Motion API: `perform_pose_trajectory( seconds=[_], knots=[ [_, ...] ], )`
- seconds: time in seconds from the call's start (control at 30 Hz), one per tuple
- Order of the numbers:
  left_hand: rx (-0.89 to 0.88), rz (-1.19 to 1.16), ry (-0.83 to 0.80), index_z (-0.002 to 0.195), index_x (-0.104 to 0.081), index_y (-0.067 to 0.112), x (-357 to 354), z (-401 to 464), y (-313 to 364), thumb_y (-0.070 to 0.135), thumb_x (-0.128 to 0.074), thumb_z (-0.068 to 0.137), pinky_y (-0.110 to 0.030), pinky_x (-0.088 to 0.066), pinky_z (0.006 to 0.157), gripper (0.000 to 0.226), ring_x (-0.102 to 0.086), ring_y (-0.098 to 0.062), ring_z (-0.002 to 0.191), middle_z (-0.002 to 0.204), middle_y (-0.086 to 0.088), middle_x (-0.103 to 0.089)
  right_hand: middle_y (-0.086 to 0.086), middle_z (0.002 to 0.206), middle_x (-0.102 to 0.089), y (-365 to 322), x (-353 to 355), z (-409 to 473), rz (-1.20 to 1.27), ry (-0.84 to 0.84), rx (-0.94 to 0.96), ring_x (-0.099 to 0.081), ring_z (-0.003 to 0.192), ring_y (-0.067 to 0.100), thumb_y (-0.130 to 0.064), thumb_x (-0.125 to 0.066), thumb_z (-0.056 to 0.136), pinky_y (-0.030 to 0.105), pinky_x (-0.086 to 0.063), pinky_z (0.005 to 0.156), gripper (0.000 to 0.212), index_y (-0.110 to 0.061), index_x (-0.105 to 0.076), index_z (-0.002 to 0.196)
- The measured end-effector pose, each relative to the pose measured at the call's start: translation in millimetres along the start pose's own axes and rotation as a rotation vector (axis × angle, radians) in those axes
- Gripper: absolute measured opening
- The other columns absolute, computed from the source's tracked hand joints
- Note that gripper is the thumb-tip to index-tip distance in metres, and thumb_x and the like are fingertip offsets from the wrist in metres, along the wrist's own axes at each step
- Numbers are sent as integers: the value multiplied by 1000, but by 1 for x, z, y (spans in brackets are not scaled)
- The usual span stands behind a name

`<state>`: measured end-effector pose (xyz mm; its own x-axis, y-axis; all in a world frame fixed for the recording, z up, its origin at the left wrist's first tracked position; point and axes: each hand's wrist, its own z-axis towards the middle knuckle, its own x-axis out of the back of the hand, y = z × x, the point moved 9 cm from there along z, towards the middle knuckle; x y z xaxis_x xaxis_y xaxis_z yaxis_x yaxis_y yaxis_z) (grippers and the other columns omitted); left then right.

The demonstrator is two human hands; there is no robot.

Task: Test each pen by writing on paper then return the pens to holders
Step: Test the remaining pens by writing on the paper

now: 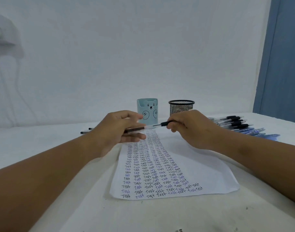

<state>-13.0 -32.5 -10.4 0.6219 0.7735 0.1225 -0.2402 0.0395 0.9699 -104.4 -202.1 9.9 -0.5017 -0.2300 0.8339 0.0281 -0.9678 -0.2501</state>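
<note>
A clear pen point(153, 126) with a black grip is held level above the far end of the paper point(202, 173), which is covered with rows of the handwritten word "Test". My right hand point(192, 129) pinches the pen at its black grip. My left hand point(118, 129) curls round the pen's dark other end, fingers under it and thumb above. Behind the hands stand two holders: a light blue bear cup point(147, 111) and a black mesh cup point(181, 107). A pile of black and blue pens point(240, 125) lies at the right.
Two loose black pens point(85, 131) lie on the white table point(43, 144) left of my left hand. A white wall stands close behind the holders and a blue door edge point(280, 64) is at the far right. My forearms reach over both sides of the paper.
</note>
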Motion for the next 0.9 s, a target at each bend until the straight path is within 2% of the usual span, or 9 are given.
perform_pose_trajectory(
  seconds=[0.03,0.13,0.23,0.47,0.57,0.63,0.77,0.83,0.9],
  knots=[
    [61,-46,-13,113,-66,10,2,1,-5,27,-49,105,-29,-62,67,26,-76,-30,82,104,-15,-77,-10,83,-68,3,1,0,44,12,-20,-56,73,0,-26,-52,103,14,-42,67,23,-26,-66,85],
    [140,-211,-5,111,-64,6,10,3,-13,29,-35,109,-26,-60,62,37,-75,-23,75,103,-15,-77,-9,82,-68,10,3,1,111,32,-56,-54,70,-3,-23,-51,103,9,-38,64,25,-25,-66,83],
    [122,-358,-30,107,-65,4,9,3,-10,27,-40,107,-23,-61,63,34,-76,-22,79,103,-12,-77,-11,82,-68,8,2,-1,135,28,-58,-53,71,0,-22,-51,103,9,-36,62,23,-22,-68,86],
    [73,-393,-117,105,-67,4,2,4,-7,26,-55,87,-21,-61,67,32,-75,-19,80,102,-13,-76,-10,80,-63,-3,4,-9,63,40,-7,-51,70,3,-18,-53,101,13,-36,63,21,-14,-70,91],
    [51,-368,-131,102,-65,-1,-1,2,-6,19,-58,78,-22,-61,69,31,-75,-19,78,95,-15,-76,-1,87,-66,-4,0,-9,-4,13,42,-58,83,19,-18,-55,101,31,-47,79,18,-13,-71,94],
    [36,-375,-146,101,-66,-1,-7,2,-3,20,-59,79,-24,-62,72,31,-74,-20,80,94,-15,-75,3,85,-66,-4,0,-8,-55,10,94,-58,85,25,-21,-57,100,41,-48,80,17,-12,-71,94],
    [3,-336,-178,108,-67,3,-20,3,5,36,-59,82,-32,-61,86,43,-71,-28,97,109,-17,-73,-7,80,-56,-18,3,-8,-115,-9,248,-52,79,15,-33,-70,92,35,-45,71,12,-23,-75,94],
    [-6,-265,-145,110,-66,7,-20,5,6,49,-57,80,-39,-58,95,52,-69,-30,105,115,-15,-73,-5,72,-56,-22,10,-8,-85,13,239,-51,68,13,-32,-71,91,34,-44,64,8,-25,-72,88],
    [-8,-185,-107,112,-66,8,-15,6,3,63,-48,79,-42,-54,99,67,-69,-28,108,116,-13,-74,2,64,-59,-20,20,-9,-14,77,167,-47,56,14,-24,-70,89,34,-45,60,12,-17,-67,80]
  ],
)
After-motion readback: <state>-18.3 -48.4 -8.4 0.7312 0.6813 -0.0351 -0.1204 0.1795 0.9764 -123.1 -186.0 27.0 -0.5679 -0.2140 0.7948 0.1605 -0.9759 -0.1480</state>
